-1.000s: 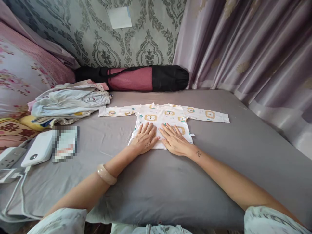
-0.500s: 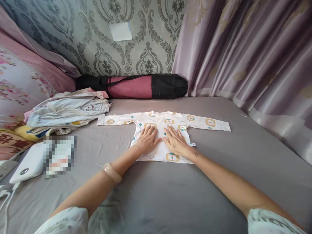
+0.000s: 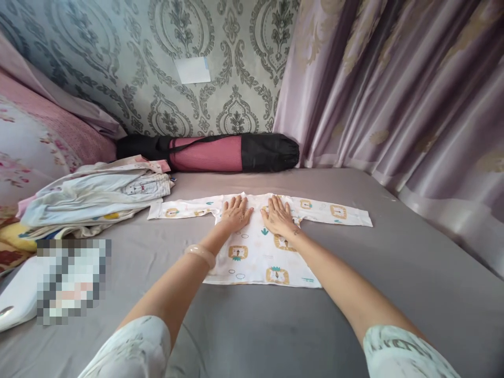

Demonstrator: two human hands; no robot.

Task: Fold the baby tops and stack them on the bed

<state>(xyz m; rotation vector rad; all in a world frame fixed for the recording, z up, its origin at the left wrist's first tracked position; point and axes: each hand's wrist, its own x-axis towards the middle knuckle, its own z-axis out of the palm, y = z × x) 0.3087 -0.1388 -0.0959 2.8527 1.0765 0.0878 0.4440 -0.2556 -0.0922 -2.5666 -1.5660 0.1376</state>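
Note:
A small white long-sleeved shirt (image 3: 255, 257) with lion prints lies spread on the grey sheet, both sleeves stretched out sideways. My left hand (image 3: 235, 214) rests flat on its upper left part, fingers spread and pointing at the collar. Flat on the upper right part lies my right hand (image 3: 279, 215), its fingers also apart. Neither hand grips the cloth. The shirt's lower hem lies straight, nearer to me than both hands.
A pile of folded clothes (image 3: 98, 194) lies on the left of the grey sheet (image 3: 252, 331). Behind the shirt is a rolled pink and black mat bag (image 3: 208, 153). A white device (image 3: 19, 294) sits at the left edge; curtains (image 3: 354, 105) hang right.
Both hands have slid up the shirt from its middle to near the collar, uncovering the lower front. The view has tilted up slightly.

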